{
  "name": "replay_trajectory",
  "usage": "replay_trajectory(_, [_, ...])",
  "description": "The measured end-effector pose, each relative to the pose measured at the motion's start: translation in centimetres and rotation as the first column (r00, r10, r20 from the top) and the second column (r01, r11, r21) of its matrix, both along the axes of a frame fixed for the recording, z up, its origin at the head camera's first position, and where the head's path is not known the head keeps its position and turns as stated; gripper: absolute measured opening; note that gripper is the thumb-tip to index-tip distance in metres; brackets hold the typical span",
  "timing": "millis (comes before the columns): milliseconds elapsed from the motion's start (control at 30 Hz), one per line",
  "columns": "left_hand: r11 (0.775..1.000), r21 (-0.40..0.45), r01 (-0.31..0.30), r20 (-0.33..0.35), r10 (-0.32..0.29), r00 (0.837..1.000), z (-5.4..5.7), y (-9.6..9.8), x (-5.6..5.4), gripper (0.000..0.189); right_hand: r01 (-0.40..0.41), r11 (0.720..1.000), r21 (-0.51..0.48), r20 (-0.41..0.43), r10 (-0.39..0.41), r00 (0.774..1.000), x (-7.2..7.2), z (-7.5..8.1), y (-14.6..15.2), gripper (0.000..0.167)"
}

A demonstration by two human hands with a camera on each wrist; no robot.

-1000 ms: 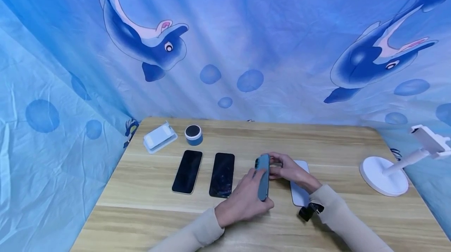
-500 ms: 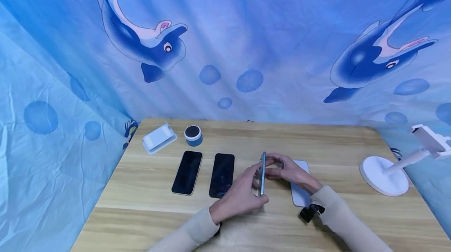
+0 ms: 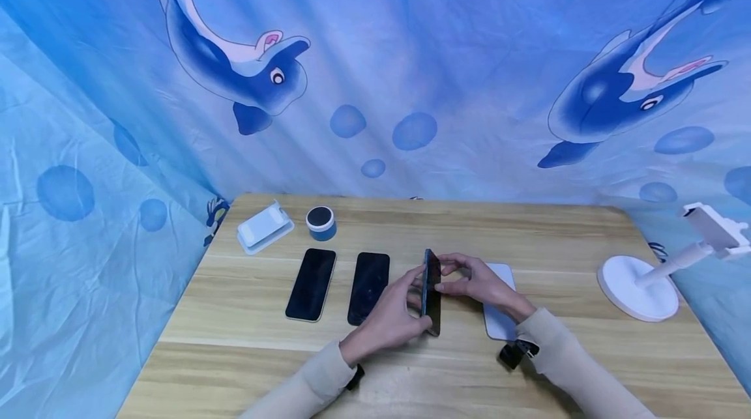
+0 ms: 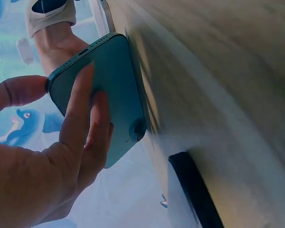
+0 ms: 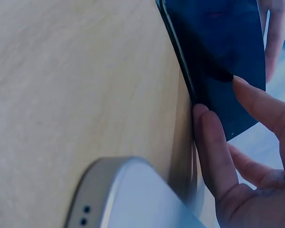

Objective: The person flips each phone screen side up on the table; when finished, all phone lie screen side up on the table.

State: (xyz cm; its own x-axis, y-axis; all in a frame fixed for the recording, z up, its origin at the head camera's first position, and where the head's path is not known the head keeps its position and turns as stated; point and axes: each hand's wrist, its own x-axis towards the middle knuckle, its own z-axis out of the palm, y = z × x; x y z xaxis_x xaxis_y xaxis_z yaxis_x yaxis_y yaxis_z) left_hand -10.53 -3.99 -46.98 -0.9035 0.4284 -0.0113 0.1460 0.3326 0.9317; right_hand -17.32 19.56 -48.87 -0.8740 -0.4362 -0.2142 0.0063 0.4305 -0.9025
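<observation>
A blue-green smartphone (image 3: pixel 433 295) stands on its long edge, its dark screen facing right. My left hand (image 3: pixel 390 318) grips it from the left; in the left wrist view the thumb is at the bottom end and the fingers (image 4: pixel 76 107) lie across the teal back. My right hand (image 3: pixel 478 285) holds the far end. In the right wrist view its thumb touches the screen (image 5: pixel 218 42), while other fingers (image 5: pixel 216 147) reach along the lower edge and the top end. A pale smartphone (image 3: pixel 499 326) lies face down, partly hidden under my right wrist.
Two smartphones, one (image 3: pixel 311 285) and another (image 3: pixel 368 288), lie screen up to the left. Behind them are a white folding stand (image 3: pixel 264 229) and a blue-and-white round jar (image 3: pixel 321 223). A white phone stand (image 3: pixel 639 288) occupies the right side of the wooden table (image 3: pixel 516 236).
The smartphone has turned between my hands from showing its teal back to showing its dark screen. My left hand has shifted slightly left; the right hand has stayed nearly in place.
</observation>
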Motion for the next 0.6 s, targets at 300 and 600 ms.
replay_trajectory(300, [0.996,-0.049,-0.072,0.001,0.072,0.997,-0.1,-0.6,-0.5,0.079,0.067,0.994,0.09,-0.058,-0.062,0.996,0.2,0.0,-0.8,0.066])
replay_trajectory(600, [0.995,-0.078,-0.067,0.04,0.07,0.997,-0.3,-1.0,-0.7,0.078,0.12,0.981,0.151,-0.068,-0.111,0.991,0.4,0.0,-1.2,0.07])
